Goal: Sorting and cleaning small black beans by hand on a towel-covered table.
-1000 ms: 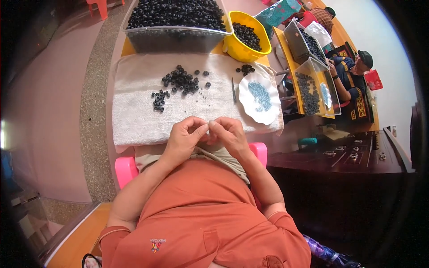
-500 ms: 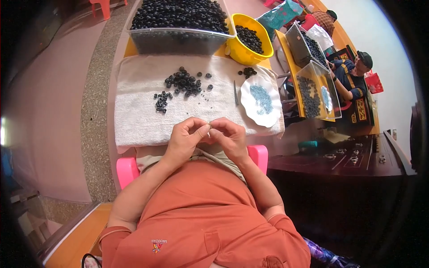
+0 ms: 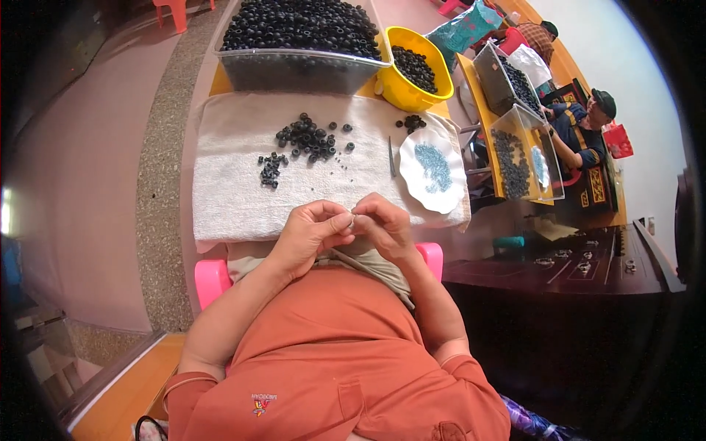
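Observation:
Just past the towel's near edge, my left hand (image 3: 315, 234) and my right hand (image 3: 384, 226) meet fingertip to fingertip. Both are closed in a pinch; what sits between the fingers is too small to make out. Beyond them, on a white towel (image 3: 235, 198), lies a loose pile of black round pieces with holes (image 3: 309, 138). Smaller black pieces (image 3: 271, 170) are grouped at its left. A white scalloped plate (image 3: 418, 197) holds a spread of tiny pale blue bits (image 3: 434, 167). Slim dark tweezers (image 3: 392, 156) lie left of the plate.
A clear bin (image 3: 294, 73) full of black pieces stands at the back, beside a yellow basin (image 3: 401, 88) of the same. A few black pieces (image 3: 412, 123) sit behind the plate. At the right, a person (image 3: 581, 132) works at another table with clear bins (image 3: 555, 165).
My hands stay together, still pinching, with the right fingers shifted and raised slightly. The whole view has moved a little. Nothing on the towel has been displaced.

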The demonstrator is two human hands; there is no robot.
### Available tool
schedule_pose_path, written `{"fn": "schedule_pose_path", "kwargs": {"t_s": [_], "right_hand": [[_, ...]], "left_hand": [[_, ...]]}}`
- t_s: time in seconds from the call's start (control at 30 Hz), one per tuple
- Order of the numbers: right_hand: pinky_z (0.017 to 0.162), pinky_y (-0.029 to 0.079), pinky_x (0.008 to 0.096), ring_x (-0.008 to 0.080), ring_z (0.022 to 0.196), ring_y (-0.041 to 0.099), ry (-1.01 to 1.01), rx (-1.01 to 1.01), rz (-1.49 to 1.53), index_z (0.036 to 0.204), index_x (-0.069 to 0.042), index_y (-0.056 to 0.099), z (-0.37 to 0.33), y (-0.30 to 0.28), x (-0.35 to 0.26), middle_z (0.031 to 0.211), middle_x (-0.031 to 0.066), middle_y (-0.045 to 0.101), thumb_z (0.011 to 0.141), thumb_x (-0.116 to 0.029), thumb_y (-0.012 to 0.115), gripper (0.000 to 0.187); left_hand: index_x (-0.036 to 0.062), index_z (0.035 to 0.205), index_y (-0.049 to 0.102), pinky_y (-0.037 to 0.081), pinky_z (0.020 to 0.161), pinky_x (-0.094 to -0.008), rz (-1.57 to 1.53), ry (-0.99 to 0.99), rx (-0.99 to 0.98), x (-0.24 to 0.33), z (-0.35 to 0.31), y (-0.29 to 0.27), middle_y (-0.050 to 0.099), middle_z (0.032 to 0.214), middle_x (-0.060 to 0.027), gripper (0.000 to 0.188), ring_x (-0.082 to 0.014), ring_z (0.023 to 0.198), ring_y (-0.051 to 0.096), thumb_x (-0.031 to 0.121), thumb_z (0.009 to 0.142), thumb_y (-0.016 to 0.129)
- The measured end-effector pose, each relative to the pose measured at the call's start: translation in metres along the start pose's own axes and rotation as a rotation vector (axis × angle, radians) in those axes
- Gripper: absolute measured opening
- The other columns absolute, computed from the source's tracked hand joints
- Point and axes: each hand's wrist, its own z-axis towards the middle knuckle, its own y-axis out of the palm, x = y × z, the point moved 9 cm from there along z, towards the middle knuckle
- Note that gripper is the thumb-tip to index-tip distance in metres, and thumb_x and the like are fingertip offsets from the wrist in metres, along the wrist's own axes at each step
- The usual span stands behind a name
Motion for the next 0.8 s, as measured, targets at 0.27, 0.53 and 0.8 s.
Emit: {"fn": "schedule_pose_path", "kwargs": {"t_s": [0.27, 0.53, 0.8], "right_hand": [[0.062, 0.044, 0.0246, 0.0113, 0.071, 0.057, -0.025, -0.14, -0.192, 0.087, 0.0, 0.065, 0.005, -0.007, -0.011, 0.08, 0.0049, 0.061, 0.085, 0.0, 0.068, 0.003], [0.062, 0.044, 0.0272, 0.0155, 0.071, 0.059, -0.101, -0.266, -0.169, 0.092, 0.0, 0.067, 0.007, -0.002, -0.016, 0.079, 0.0078, 0.063, 0.086, -0.005, 0.068, 0.008], [0.066, 0.048, 0.0267, 0.0182, 0.078, 0.061, -0.189, -0.081, -0.198, 0.112, -0.001, 0.065, -0.004, 0.007, -0.019, 0.097, 0.0136, 0.062, 0.087, 0.001, 0.065, 0.025]], "left_hand": [[-0.0008, 0.103, 0.062, 0.058, 0.074, -0.024, 0.069, -0.008, -0.027, -0.001, 0.0, 0.004, 0.066, 0.095, -0.0064, 0.016, -0.0122, 0.083, 0.066, 0.006, 0.09, 0.067], [0.0043, 0.101, 0.057, 0.059, 0.076, -0.0276, 0.117, -0.06, -0.077, -0.008, 0.001, 0.001, 0.066, 0.096, -0.0064, 0.015, -0.0131, 0.083, 0.066, 0.006, 0.09, 0.066], [0.0034, 0.102, 0.056, 0.058, 0.078, -0.0284, -0.08, -0.001, -0.041, 0.002, -0.001, 0.004, 0.064, 0.096, -0.0062, 0.015, -0.0146, 0.085, 0.066, 0.005, 0.091, 0.065]]}}
